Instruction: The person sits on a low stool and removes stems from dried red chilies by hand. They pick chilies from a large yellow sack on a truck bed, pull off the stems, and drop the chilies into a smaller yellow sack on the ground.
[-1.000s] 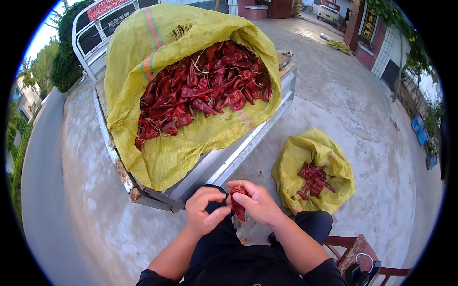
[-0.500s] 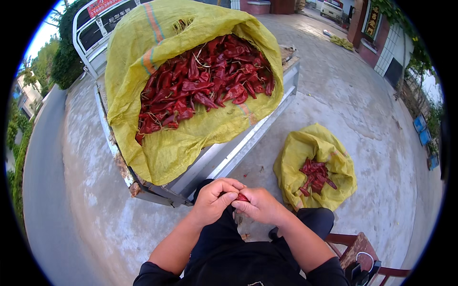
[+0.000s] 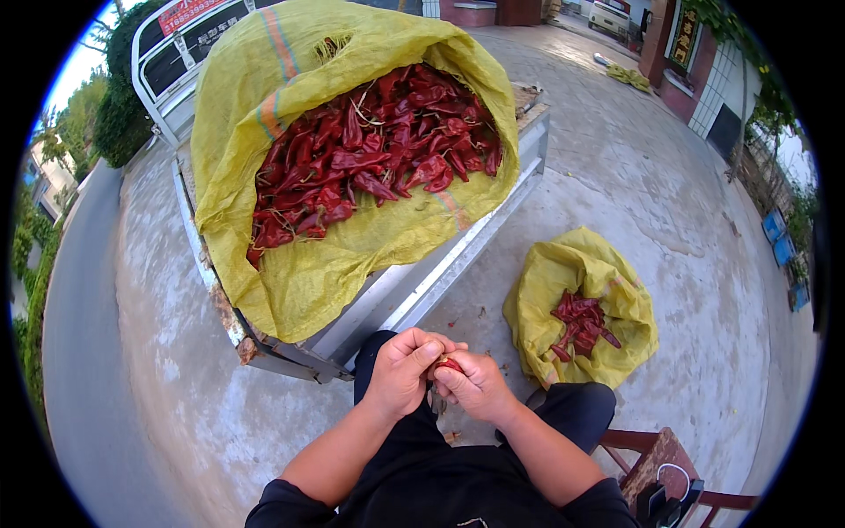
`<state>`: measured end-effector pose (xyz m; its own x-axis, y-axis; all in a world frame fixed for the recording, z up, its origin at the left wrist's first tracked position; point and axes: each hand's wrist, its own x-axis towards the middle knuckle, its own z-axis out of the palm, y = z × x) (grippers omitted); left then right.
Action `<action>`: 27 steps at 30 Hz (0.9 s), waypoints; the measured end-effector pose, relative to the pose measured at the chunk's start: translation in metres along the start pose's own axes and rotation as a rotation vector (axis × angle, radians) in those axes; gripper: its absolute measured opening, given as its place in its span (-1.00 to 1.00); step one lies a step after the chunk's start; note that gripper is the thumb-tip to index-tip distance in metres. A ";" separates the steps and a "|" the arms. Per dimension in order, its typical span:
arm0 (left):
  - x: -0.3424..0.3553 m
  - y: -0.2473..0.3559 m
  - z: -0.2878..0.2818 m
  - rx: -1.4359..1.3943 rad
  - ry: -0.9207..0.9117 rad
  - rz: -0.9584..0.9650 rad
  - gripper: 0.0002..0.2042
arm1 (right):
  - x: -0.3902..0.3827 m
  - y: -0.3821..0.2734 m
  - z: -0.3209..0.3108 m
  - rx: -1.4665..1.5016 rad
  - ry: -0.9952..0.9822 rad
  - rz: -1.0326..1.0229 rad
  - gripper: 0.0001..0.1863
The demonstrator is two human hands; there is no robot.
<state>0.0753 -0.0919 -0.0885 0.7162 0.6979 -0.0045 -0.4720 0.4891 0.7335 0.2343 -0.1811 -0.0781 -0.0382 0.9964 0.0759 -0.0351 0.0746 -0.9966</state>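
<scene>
Above my lap my two hands meet around one dried red chili pepper [image 3: 450,363]. My right hand [image 3: 478,387] is closed around it, its thumb pressed along the pepper. The fingers of my left hand [image 3: 400,374] are pinched at the pepper's end; the stem is mostly hidden by them. Ahead, a large yellow woven sack [image 3: 326,295] lies open with its mouth toward me, full of red chili peppers [image 3: 370,154]. A smaller yellow woven sack [image 3: 537,273] stands open on the ground to the right, with several red chili peppers [image 3: 581,326] inside.
The big sack rests on a truck bed [image 3: 440,286] with metal side rails and a rusty corner [image 3: 248,350]. A brown wooden chair or stool [image 3: 656,458] at lower right carries dark devices and a white cable. Concrete ground [image 3: 704,352] surrounds me, with a road [image 3: 84,308] at left.
My left hand has tilted more upright and its fingertips have shifted on the pepper's end. My right hand has turned slightly and moved a little lower, showing more of the pepper.
</scene>
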 end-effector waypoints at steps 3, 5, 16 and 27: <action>0.012 0.010 -0.001 0.184 -0.098 -0.009 -0.90 | -0.003 0.005 -0.007 0.206 -0.060 0.042 -0.72; 0.009 0.010 -0.002 0.236 -0.135 -0.007 -0.90 | -0.001 0.002 -0.015 0.320 -0.167 0.081 -0.70; 0.011 0.034 0.006 1.476 -0.286 0.539 -0.89 | 0.006 -0.015 -0.040 -0.023 -0.266 0.268 -0.72; 0.026 -0.021 -0.011 0.784 0.349 -0.030 -0.76 | -0.006 0.003 -0.027 0.240 0.287 0.051 -0.75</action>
<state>0.0982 -0.0779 -0.1116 0.4628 0.8744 -0.1458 0.1286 0.0965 0.9870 0.2612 -0.1862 -0.0822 0.2343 0.9720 -0.0196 -0.2745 0.0468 -0.9604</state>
